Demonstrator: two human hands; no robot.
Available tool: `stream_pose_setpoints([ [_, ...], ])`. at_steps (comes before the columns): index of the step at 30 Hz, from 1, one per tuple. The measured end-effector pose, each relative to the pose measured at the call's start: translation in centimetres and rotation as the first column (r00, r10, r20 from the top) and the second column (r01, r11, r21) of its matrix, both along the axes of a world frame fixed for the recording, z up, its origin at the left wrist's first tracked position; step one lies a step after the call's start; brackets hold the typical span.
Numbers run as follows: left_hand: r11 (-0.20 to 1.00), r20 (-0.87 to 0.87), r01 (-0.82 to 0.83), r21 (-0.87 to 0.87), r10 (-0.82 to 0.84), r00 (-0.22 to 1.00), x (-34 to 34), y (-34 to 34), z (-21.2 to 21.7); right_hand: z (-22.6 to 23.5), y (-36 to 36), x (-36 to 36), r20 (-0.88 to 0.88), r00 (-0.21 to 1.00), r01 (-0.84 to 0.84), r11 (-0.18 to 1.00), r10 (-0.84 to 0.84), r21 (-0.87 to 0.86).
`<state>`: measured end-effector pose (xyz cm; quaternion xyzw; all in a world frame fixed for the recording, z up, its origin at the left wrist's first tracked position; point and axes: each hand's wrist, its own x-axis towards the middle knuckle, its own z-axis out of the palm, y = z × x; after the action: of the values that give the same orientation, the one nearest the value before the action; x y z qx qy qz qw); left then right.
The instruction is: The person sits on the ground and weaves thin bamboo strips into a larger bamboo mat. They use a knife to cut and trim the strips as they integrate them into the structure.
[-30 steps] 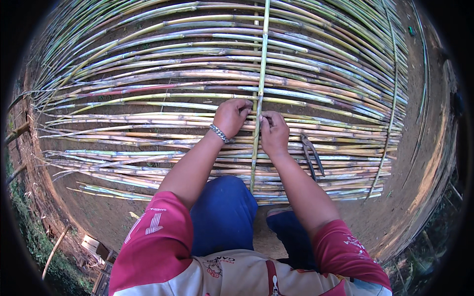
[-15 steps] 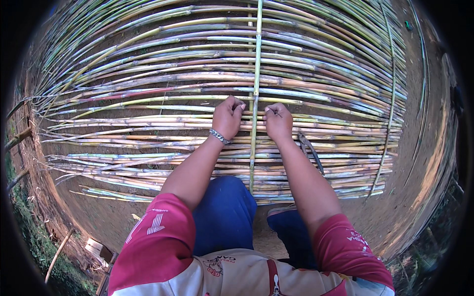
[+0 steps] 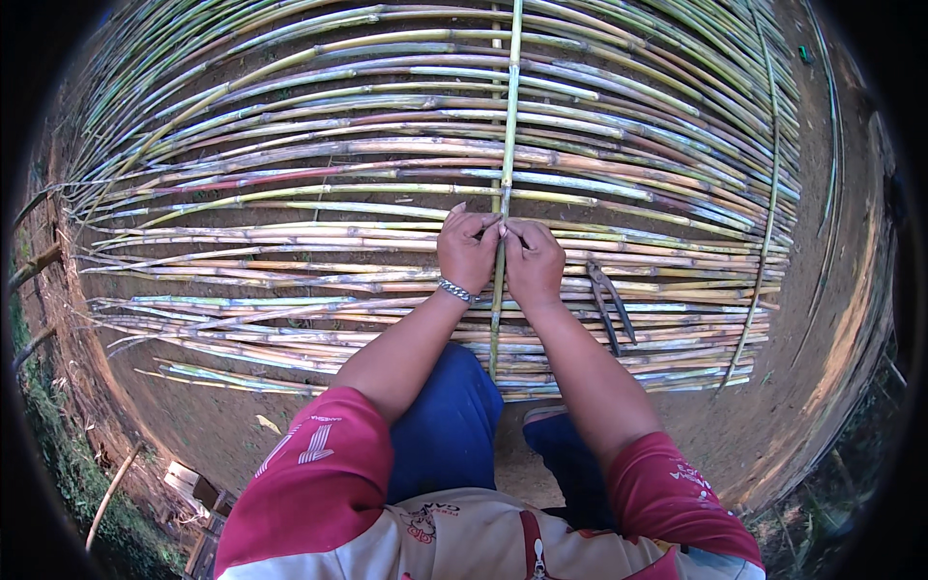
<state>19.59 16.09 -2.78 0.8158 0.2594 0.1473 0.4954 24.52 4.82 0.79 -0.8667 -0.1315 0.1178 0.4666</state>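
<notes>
We locate the left hand (image 3: 468,253) and right hand (image 3: 535,261) meeting in a pinching posture over the lengthwise pole (image 3: 509,135); we cannot tell what they grip. The pole crosses the canes (image 3: 541,156) beneath both hands. Pliers (image 3: 598,277) lie just right of the right hand.

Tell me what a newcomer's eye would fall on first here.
Probably the broad spread of long canes, lying side by side across most of the view, with one pole crossing over them near the middle. Next come the left hand, a chain bracelet at its wrist, and the right hand, their fingertips close together at that pole. Dark pliers lie on the canes, right of the right hand.
</notes>
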Motion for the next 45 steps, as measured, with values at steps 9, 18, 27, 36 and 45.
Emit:
stream_pose_setpoints([
  [9,0.990,0.038,0.091,-0.109,-0.087,0.995,-1.9,0.2,1.1,0.9,-0.6,-1.1,-0.078,0.981,-0.176,0.984,0.176,-0.003],
  [18,0.990,-0.111,0.086,-0.113,-0.098,0.989,-1.4,0.7,1.2,0.4,0.2,2.6,-0.557,0.830,0.083,0.995,-0.037,0.056],
  [27,0.972,-0.140,0.083,-0.219,-0.115,0.983,-1.5,1.2,1.0,0.5,0.5,4.9,-0.604,0.796,-0.083,0.993,0.018,-0.079],
  [36,0.942,-0.120,-0.046,-0.332,0.006,0.993,-0.8,0.7,1.7,2.8,1.4,6.0,-0.198,0.901,-0.432,0.822,0.385,-0.370],
  [45,0.981,-0.320,0.186,-0.064,-0.196,0.927,1.2,3.5,3.0,0.2,-1.4,4.7,-0.191,0.930,-0.329,0.943,0.313,-0.055],
])
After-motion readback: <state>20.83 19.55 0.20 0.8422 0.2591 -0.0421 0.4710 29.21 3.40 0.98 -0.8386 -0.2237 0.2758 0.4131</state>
